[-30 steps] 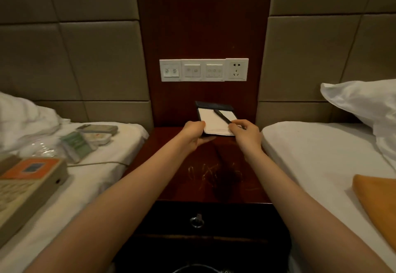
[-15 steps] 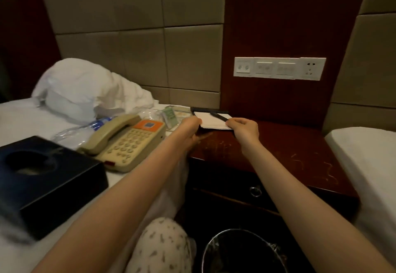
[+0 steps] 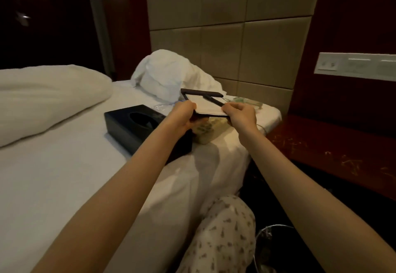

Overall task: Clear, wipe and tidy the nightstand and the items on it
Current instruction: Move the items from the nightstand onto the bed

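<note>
A black notepad holder [image 3: 205, 102] with white paper and a dark pen on top is in the air above the left bed. My left hand [image 3: 183, 115] grips its near left corner. My right hand [image 3: 241, 115] grips its near right edge. Under the holder lies a beige telephone [image 3: 209, 131], mostly hidden by my hands. The dark red nightstand [image 3: 334, 150] is at the right; its scratched top carries nothing that I can see.
A black tissue box [image 3: 137, 126] lies on the white bed [image 3: 64, 176] beside the telephone. Behind are a crumpled white sheet [image 3: 171, 75], a plastic bottle and small packets. A pillow [image 3: 47, 99] is at left. A lined bin [image 3: 270, 249] stands below, by my patterned knee.
Both hands carried the notepad holder left, off the nightstand and over the left bed. My view swung left with it; the nightstand now sits at the right edge.
</note>
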